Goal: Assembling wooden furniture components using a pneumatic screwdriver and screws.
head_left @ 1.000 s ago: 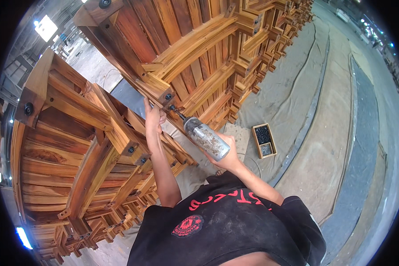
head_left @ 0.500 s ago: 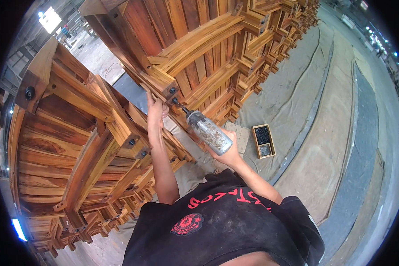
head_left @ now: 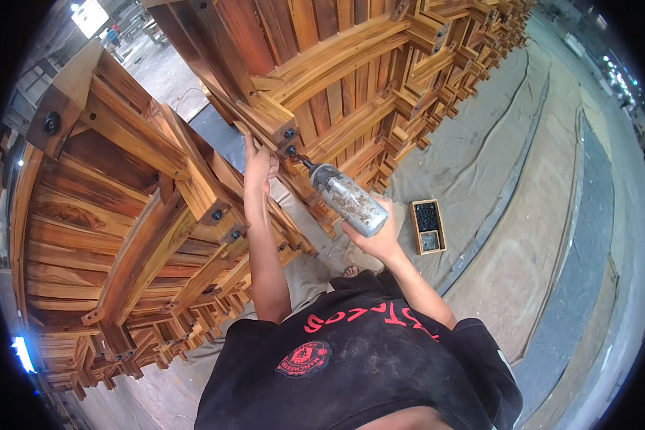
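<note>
My right hand (head_left: 380, 236) is closed round a power driver (head_left: 350, 201) with a worn grey cylindrical body. The driver's tip meets a dark bolt (head_left: 291, 150) at the end of a wooden rail (head_left: 269, 123). Beside that rail end, my left hand (head_left: 260, 165) rests against the wood, its index finger stretched along the edge and the other fingers curled in. A second dark bolt (head_left: 289, 133) sits in the same end block, just above the driver's tip. The driver's handle is hidden behind its body and my hand.
Another slatted wooden frame (head_left: 122, 251) stands at left, with bolts in its blocks. Rows of similar frames (head_left: 437, 72) run to the far right. An open two-part wooden box (head_left: 441, 228) of small dark and grey hardware lies on the sheet-covered floor (head_left: 494, 265).
The view has shifted slightly, so the frames, driver and hands sit a little differently in the picture. The driver's tip stays at the lower bolt, and both hands keep their places.
</note>
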Demonstrator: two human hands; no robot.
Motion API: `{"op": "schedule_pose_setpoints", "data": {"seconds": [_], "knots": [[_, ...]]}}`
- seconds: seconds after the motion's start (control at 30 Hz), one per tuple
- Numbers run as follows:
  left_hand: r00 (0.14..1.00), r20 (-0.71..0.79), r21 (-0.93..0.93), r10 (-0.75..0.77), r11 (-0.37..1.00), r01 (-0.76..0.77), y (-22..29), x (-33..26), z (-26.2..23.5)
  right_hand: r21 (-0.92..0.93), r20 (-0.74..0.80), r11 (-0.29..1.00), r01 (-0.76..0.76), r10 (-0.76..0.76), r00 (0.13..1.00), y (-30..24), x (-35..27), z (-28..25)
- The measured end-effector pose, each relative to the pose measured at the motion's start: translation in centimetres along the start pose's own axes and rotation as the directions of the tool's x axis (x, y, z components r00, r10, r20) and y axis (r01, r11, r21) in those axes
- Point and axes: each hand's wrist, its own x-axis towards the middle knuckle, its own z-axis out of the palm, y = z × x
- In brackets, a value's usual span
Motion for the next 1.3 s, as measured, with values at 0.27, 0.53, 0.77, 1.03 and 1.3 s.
{"op": "schedule_pose_setpoints", "data": {"seconds": [0.27,0.53,0.77,1.03,1.3], "knots": [[1.0,0.015,0.003,-0.017,1.0,0.017,0.1,-0.2,-0.2,0.034,0.0,0.999,0.011,-0.012,1.0,1.4,-0.2,0.6],[1.0,0.019,0.0,0.003,1.0,-0.003,0.1,-0.1,-0.1,0.034,-0.023,0.998,0.047,-0.046,0.999,1.4,-0.3,0.9],[0.999,0.051,-0.003,0.01,1.0,-0.01,0.1,-0.2,-0.3,0.027,-0.045,0.998,0.061,-0.06,0.997,1.2,-0.4,1.1],[0.999,0.029,-0.013,0.021,1.0,-0.021,0.6,-0.6,0.4,0.052,-0.051,0.998,0.034,-0.032,0.998,0.9,-0.2,1.1],[0.999,0.027,-0.02,0.044,0.999,-0.043,0.1,-0.3,0.3,0.021,-0.018,0.999,0.028,-0.027,0.999,1.1,-0.2,0.9]]}}
